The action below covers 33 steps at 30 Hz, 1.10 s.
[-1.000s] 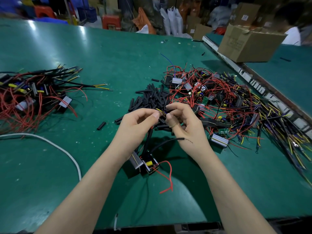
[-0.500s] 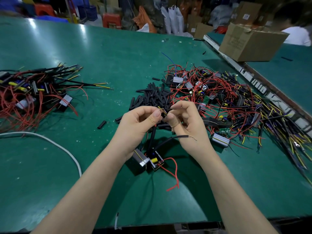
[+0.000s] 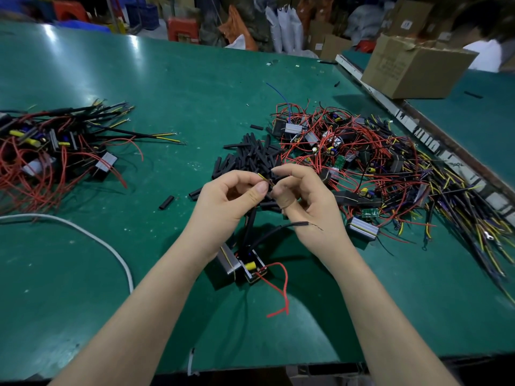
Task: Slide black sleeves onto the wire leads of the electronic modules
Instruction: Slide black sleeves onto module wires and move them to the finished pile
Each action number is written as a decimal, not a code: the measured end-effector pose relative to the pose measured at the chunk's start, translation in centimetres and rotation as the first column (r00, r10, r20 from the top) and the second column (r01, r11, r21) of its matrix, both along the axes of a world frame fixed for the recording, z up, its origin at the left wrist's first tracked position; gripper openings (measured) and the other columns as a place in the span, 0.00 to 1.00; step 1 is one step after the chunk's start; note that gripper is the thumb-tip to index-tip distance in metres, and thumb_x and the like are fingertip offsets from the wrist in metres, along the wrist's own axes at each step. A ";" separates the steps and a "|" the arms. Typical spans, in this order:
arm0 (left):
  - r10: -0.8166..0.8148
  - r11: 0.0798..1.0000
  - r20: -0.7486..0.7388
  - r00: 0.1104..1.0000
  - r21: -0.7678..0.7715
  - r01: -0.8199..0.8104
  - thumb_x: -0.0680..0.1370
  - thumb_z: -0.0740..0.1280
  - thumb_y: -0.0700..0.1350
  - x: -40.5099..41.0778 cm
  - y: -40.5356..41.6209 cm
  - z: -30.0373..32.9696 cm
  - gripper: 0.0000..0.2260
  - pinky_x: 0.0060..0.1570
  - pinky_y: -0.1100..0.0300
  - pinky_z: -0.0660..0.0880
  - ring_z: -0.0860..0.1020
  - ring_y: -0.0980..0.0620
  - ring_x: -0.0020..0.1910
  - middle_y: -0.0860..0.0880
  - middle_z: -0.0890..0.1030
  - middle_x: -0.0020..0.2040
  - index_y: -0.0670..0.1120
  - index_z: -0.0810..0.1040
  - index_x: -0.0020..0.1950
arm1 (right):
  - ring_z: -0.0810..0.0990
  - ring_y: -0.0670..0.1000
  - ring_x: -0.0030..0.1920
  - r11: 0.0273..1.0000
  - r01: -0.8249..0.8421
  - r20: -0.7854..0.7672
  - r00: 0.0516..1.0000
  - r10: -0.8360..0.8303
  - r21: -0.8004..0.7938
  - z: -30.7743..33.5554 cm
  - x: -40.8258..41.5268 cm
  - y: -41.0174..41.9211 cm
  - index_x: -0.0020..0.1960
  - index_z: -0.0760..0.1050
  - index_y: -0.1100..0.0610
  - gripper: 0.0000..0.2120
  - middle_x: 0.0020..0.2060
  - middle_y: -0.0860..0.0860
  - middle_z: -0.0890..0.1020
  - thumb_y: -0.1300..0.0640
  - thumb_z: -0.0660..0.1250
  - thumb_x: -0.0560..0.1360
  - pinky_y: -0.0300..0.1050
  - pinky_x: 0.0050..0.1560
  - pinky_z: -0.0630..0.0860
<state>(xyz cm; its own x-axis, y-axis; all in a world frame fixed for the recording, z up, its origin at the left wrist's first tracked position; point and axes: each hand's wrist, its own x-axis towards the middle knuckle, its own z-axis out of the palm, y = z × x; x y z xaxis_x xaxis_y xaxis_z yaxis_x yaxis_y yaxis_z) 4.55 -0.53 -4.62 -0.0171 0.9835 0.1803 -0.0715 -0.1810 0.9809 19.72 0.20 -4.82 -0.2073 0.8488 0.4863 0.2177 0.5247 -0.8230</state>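
Pinching the yellow wire tip (image 3: 263, 177) with left hand (image 3: 225, 201) and right hand (image 3: 303, 201) above the bench (image 3: 181, 87), module (image 3: 245, 267) dangling beneath, scarcely shifted from a second ago, so sleeve (image 3: 252, 224) probably seated, spare sleeves (image 3: 250, 157) just beyond.

Green table (image 3: 195, 87); black sleeves (image 3: 250, 157); red wire (image 3: 281, 288); brown cardboard box (image 3: 412, 71); white cable (image 3: 92, 235).

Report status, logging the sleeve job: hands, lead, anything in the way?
Left hand and right hand both pinching the yellow lead tip. Module hanging below on its leads. Loose sleeve pile just behind; nothing blocking.
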 end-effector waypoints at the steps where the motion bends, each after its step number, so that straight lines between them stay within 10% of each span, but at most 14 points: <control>1: 0.011 1.000 -0.028 1.000 0.021 -0.011 0.74 0.70 0.41 0.0 0.0 0.0 0.03 0.41 0.69 0.73 0.75 0.59 0.37 0.53 0.79 0.36 0.49 0.80 0.43 | 0.75 0.43 0.39 1.000 0.005 0.006 1.000 -0.005 -0.007 0.0 0.0 0.0 0.55 0.72 0.46 0.12 0.39 0.46 0.77 0.62 0.64 0.78 0.46 0.41 0.73; 10: 0.308 0.927 -0.420 0.854 0.335 -0.169 0.76 0.70 0.45 0.2 -0.4 -0.5 0.02 0.42 0.60 0.75 0.77 0.56 0.38 0.53 0.81 0.41 0.52 0.80 0.45 | 0.76 0.38 0.41 0.983 0.153 0.145 0.975 -0.166 0.102 -0.6 0.1 0.4 0.52 0.78 0.57 0.05 0.40 0.43 0.79 0.59 0.66 0.78 0.28 0.44 0.68; 18: 0.316 0.925 -0.406 0.857 0.332 -0.184 0.78 0.66 0.45 0.3 -0.2 -0.3 0.04 0.42 0.68 0.70 0.76 0.61 0.40 0.56 0.80 0.40 0.49 0.80 0.47 | 0.79 0.53 0.39 0.967 0.200 0.137 0.965 -0.223 0.159 -0.6 0.1 0.4 0.52 0.78 0.56 0.07 0.38 0.47 0.79 0.54 0.68 0.76 0.51 0.42 0.76; 33: 0.188 0.972 -0.325 0.927 0.198 -0.128 0.79 0.65 0.46 0.3 -0.3 -0.1 0.07 0.46 0.62 0.74 0.79 0.57 0.41 0.57 0.81 0.38 0.57 0.76 0.43 | 0.75 0.40 0.34 0.998 0.052 0.042 0.998 -0.051 -0.034 -0.6 0.1 0.6 0.58 0.72 0.44 0.09 0.35 0.44 0.79 0.56 0.61 0.80 0.38 0.42 0.70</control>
<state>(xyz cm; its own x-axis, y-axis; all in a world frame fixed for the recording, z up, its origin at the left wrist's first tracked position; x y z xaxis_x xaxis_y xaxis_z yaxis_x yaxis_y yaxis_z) 4.84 -0.86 -4.76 -0.0780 0.9268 0.3674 0.3032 -0.3290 0.8943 19.85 0.78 -5.47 -0.1823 0.8754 0.4477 0.2776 0.4827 -0.8307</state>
